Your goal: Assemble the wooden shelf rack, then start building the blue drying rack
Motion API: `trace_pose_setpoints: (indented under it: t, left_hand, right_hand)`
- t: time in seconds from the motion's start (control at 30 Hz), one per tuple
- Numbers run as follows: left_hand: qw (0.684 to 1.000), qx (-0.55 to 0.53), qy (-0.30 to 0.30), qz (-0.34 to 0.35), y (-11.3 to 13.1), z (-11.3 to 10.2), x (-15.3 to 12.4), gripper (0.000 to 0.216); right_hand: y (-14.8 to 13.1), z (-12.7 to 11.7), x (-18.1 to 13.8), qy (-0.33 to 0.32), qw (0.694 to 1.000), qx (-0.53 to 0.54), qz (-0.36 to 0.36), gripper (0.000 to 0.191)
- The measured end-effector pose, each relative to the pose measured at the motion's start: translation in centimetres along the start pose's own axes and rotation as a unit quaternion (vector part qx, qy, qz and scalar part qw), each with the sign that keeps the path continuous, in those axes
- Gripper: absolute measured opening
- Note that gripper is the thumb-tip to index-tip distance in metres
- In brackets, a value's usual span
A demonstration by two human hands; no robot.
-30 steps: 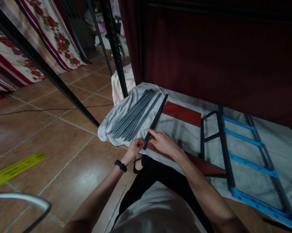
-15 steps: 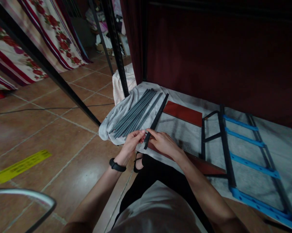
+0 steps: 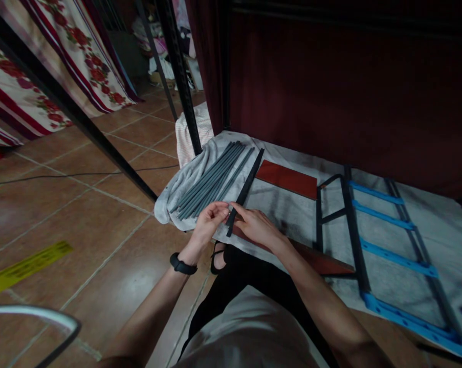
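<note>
A long black metal bar (image 3: 246, 185) lies on a grey cloth (image 3: 292, 209), running away from me. My right hand (image 3: 256, 225) rests on its near end with the fingers curled round it. My left hand (image 3: 211, 219) is pinched beside the same end, fingertips pressed together on something too small to make out. A bundle of several grey rods (image 3: 211, 179) lies just left of the bar. A reddish-brown board (image 3: 286, 179) lies to the bar's right.
A black frame with blue rungs (image 3: 384, 230) lies on the cloth at right. Another reddish board (image 3: 323, 261) sits under my right forearm. Black upright posts (image 3: 180, 76) rise at the back. Brown tiled floor with a yellow strip (image 3: 23, 266) spreads left. A dark red curtain (image 3: 349, 92) hangs behind.
My left hand has risen from below the bar's end to beside it, fingers pinching at the end. My right hand has stayed on the bar.
</note>
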State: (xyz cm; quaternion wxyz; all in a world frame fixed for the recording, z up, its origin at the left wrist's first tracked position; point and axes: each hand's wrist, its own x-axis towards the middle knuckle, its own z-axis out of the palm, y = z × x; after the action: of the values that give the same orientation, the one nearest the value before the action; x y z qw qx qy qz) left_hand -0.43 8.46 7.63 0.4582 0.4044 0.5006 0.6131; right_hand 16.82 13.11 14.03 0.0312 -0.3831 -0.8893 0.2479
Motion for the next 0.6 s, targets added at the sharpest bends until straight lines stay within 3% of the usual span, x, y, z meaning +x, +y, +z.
trace_pose_setpoints:
  t: [0.17,0.4,0.47,0.6]
  left_hand:
    - [0.998,0.068,-0.018,-0.003,-0.5,-0.3,0.3,0.042]
    - [0.999,0.047,0.003,-0.011,-0.1,0.1,-0.1,0.035]
    - [0.999,0.043,0.007,-0.021,0.2,0.2,-0.5,0.036]
    - [0.998,0.035,0.039,-0.022,-0.1,-0.3,-0.7,0.045]
  right_hand:
    - [-0.1,0.0,-0.1,-0.01,1.0,-0.003,0.011,0.064]
    - [-0.3,0.1,-0.7,0.013,1.0,-0.011,-0.001,0.06]
    - [-0.3,0.2,-1.7,0.047,0.999,-0.022,-0.003,0.06]
    - [1.1,1.6,-6.1,0.177,0.984,-0.029,-0.02,0.047]
